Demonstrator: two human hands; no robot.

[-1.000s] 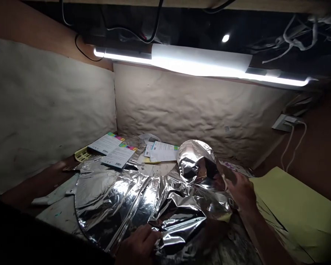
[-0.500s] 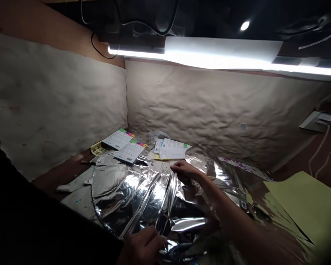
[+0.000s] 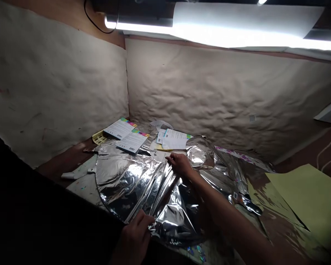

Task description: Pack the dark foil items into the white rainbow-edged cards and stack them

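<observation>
A large sheet of shiny silver foil (image 3: pixel 116 180) lies over the table, creased in long folds between my two hands. Near the front edge, my left hand (image 3: pixel 138 228) is closed on the foil. Farther back, my right hand (image 3: pixel 180 164) pinches the foil at the top of the folds, close to the printed cards. Two printed cards (image 3: pixel 132 141) with coloured corners lie on the foil's back left part. More white printed sheets (image 3: pixel 174 140) rest just behind my right hand.
Yellow paper (image 3: pixel 303 198) lies at the right beside clear film. A white-handled tool (image 3: pixel 68 176) is at the left. Paper-covered walls (image 3: pixel 209 88) enclose the back and left. A bright tube light (image 3: pixel 237 35) hangs above. A pink-patterned strip (image 3: pixel 237 154) sits at the back right.
The view has tilted down. Both hands still grip the foil; the folds between them have shifted, and the foil's right part has moved, with its front edge now showing.
</observation>
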